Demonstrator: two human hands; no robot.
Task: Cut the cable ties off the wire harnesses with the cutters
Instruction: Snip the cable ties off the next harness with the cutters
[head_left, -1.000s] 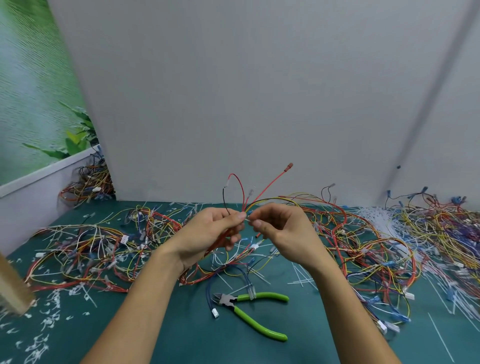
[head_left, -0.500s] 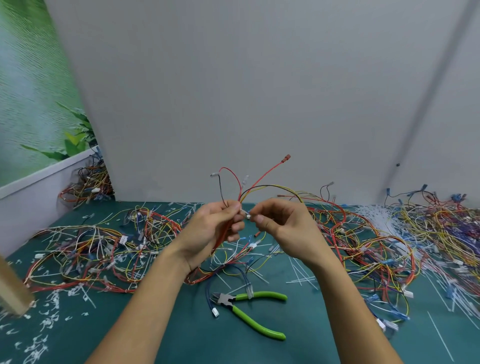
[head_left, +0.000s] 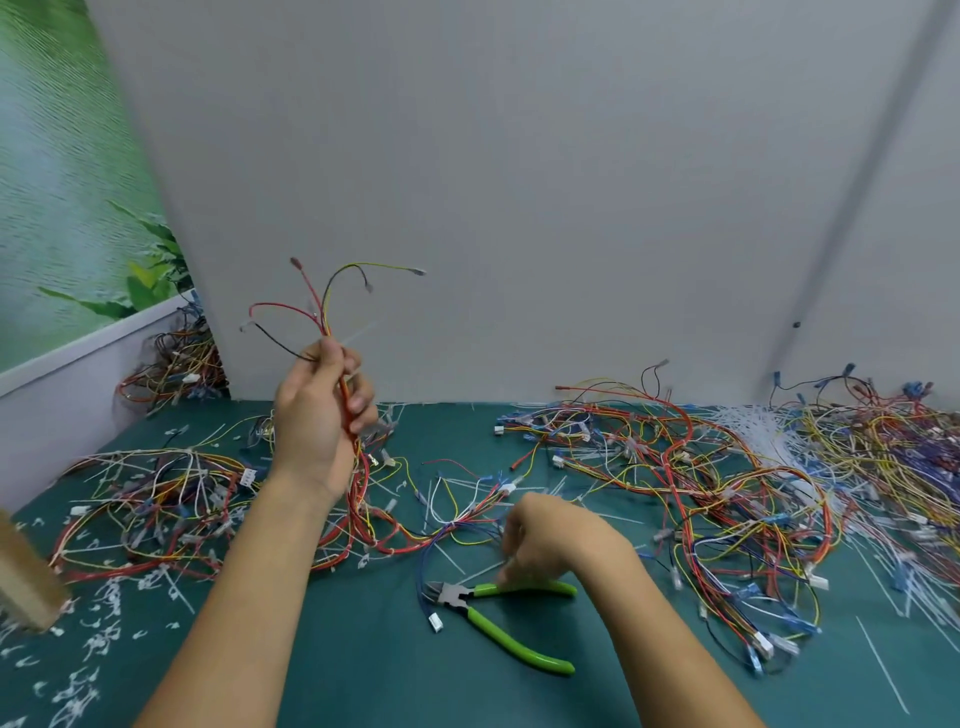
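my left hand (head_left: 319, 415) is raised above the desk (head_left: 332, 670), fingers wrapped tight around a wire harness (head_left: 332, 312) whose red, yellow and black ends fan out above my fist. my right hand (head_left: 550, 540) is low, blurred, fingertips at the upper green handle of the cutters (head_left: 498, 618); i cannot tell if it grips. the cutters lie flat on the desk, handles spread. more harnesses (head_left: 701, 467) sprawl around, with white cut tie bits (head_left: 98, 639) scattered at left.
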